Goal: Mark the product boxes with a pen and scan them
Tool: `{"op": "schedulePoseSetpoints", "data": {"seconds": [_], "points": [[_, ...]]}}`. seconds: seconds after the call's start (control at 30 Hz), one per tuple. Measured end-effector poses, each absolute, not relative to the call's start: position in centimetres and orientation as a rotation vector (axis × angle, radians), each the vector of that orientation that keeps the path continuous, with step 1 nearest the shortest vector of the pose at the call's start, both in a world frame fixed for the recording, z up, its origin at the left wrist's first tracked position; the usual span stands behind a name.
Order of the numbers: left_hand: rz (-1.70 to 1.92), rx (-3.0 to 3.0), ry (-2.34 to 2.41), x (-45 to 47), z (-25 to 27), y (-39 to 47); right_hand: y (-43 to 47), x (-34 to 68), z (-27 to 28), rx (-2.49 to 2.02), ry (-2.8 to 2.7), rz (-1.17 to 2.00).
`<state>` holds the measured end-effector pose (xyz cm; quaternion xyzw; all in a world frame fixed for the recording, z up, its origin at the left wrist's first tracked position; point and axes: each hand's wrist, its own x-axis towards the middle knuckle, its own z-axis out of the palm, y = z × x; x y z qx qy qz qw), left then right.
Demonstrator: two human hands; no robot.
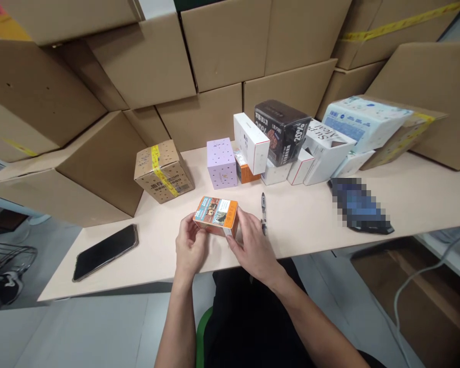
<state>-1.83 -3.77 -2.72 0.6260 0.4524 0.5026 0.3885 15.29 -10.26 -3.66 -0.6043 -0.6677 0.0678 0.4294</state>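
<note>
left hand point(189, 245) and right hand point(255, 245) both clamped on small orange-ended box point(216, 212), one at each end. it's on the near side of the lilac box point(221, 166); can't tell if its base touches the table point(302, 220). relative to lilac box: taped carton point(163, 171) left, phone point(105, 253) near-left, pen point(263, 214) near-right, black pack point(281, 133) right.

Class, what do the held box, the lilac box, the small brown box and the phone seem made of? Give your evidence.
Held box: probably thin printed card; crisp edges, colour pictures.
Lilac box: likely smooth, fairly matt card; flat printed faces.
Small brown box: probably matt cardboard, from its colour; the yellow tape looks plastic.
Phone: smooth black front, probably glass; rim unclear.
</note>
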Motion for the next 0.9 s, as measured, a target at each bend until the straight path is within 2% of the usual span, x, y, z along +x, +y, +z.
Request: {"op": "schedulePoseSetpoints", "data": {"seconds": [0.13,0.3,0.4,0.57,0.7,0.83,0.9], "points": [[1.35,1.583,1.185,-1.3,-2.3,-3.9,-10.5,15.5,-3.2,-1.47,-1.575,0.237],[1.689,1.576,1.207,-1.1,-1.8,-4.3,-10.9,15.6,-2.7,-1.415,-1.452,0.508],[1.748,1.67,1.116,-1.4,-2.0,-4.3,-10.9,15.5,-2.4,-1.447,-1.41,0.599],[1.446,1.908,0.936,-2.1,-2.2,-4.2,-10.7,15.2,-2.1,-1.606,-1.401,0.576],[1.166,2.123,1.022,-2.1,-1.7,-4.4,-10.7,14.8,-2.2,-1.603,-1.436,0.507],[1.091,2.216,1.139,-1.8,-1.7,-4.7,-11.2,15.5,-2.6,-1.486,-1.41,0.398],[1.1,2.237,1.148,-1.7,-1.8,-4.7,-11.3,16.9,-2.5,-1.463,-1.39,0.234]]}}
